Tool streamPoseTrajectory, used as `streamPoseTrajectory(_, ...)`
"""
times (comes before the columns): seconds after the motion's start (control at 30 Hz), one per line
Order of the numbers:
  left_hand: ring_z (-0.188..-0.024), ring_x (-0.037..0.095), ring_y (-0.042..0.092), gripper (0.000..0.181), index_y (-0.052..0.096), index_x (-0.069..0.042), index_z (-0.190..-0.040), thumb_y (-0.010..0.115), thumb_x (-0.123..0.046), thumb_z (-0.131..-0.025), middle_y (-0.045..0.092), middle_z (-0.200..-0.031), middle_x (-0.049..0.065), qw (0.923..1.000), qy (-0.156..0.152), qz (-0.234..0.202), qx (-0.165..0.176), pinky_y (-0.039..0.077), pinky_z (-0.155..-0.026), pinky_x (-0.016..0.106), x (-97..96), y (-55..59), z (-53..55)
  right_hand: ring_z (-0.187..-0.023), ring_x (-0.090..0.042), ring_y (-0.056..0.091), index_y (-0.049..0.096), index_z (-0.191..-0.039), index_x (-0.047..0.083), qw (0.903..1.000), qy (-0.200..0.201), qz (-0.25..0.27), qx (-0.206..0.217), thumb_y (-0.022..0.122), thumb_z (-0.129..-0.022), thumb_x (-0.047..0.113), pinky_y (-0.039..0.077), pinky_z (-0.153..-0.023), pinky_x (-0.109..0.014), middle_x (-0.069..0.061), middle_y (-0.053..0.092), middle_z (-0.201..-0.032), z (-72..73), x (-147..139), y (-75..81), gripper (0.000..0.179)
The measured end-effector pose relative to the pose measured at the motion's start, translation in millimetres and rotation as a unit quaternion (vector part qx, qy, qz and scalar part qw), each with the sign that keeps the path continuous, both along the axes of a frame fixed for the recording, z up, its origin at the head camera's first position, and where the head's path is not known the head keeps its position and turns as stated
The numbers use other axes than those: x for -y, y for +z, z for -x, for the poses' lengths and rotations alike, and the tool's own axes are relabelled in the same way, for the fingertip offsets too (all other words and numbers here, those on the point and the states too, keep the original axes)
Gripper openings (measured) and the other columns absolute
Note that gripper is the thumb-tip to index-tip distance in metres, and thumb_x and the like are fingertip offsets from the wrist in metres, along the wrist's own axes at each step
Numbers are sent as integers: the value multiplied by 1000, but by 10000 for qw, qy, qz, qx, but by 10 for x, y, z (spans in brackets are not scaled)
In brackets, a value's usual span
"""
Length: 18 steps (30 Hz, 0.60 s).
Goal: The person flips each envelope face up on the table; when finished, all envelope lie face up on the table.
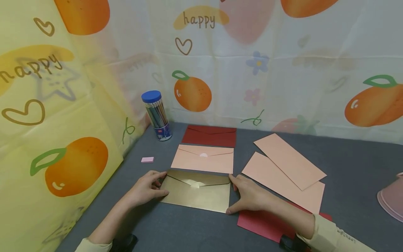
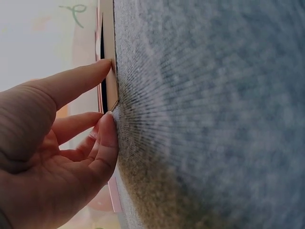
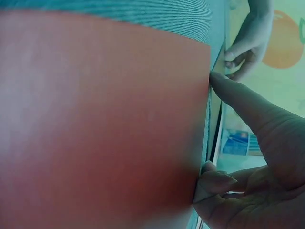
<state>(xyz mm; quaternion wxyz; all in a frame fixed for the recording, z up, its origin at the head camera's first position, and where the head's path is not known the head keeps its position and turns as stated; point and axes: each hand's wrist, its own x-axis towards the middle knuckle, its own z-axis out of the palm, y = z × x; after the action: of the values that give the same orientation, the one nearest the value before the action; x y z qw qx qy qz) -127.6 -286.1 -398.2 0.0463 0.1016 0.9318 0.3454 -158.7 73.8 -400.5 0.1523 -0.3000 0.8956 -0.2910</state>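
Note:
A gold envelope [image 1: 197, 197] with a pale round seal lies on the grey table, flap towards the back. My left hand [image 1: 148, 189] holds its left side, thumb [image 2: 81, 81] and fingertips at the edge. At the right side my right hand [image 1: 250, 194] grips the edge, index finger by the upper corner and thumb [image 3: 238, 98] by the lower one. Directly behind is a pale pink envelope [image 1: 203, 162] with a white seal, and behind that a dark red envelope [image 1: 209, 136].
Two peach-coloured envelopes [image 1: 289, 164] overlap at the right. A red envelope [image 1: 258, 220] lies partly under my right forearm. At the back left stands a blue-lidded tub of pencils [image 1: 157, 117], with a small pink block [image 1: 147, 160] nearer. A pink object [image 1: 391, 197] sits at the right edge.

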Motion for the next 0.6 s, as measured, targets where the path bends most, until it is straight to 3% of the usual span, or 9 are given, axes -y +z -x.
streamPoseTrajectory(0.33, -91, 25, 59, 64, 55, 7, -132, 82, -15, -79, 56, -110, 15, 9996, 30, 238, -166, 53, -68, 30, -77, 59, 6, -71, -10, 38, 39, -142, -10, 9996, 1, 286, -70, 87, -69, 41, 32, -58, -25, 2, 44, -89, -16, -78, 5, 101)
streamPoseTrajectory(0.47, -94, 27, 60, 60, 57, 5, -130, 82, -13, -78, 57, -114, 17, 9973, -150, 390, -596, 55, -74, 36, -166, 60, -8, -68, -6, 42, 44, -138, -8, 9976, -32, 653, -226, 85, -73, 38, 38, -58, -23, 3, 48, -94, -34, -164, 0, 89)
streamPoseTrajectory(0.6, -96, 26, 61, 54, 61, -2, -129, 81, -14, -80, 60, -115, 13, 9923, -586, 243, -1065, 53, -79, 38, -315, 60, 4, -72, -7, 47, 45, -140, -4, 9949, -184, 954, -262, 83, -76, 36, 42, -64, -23, 1, 54, -104, -39, -286, 5, 85)
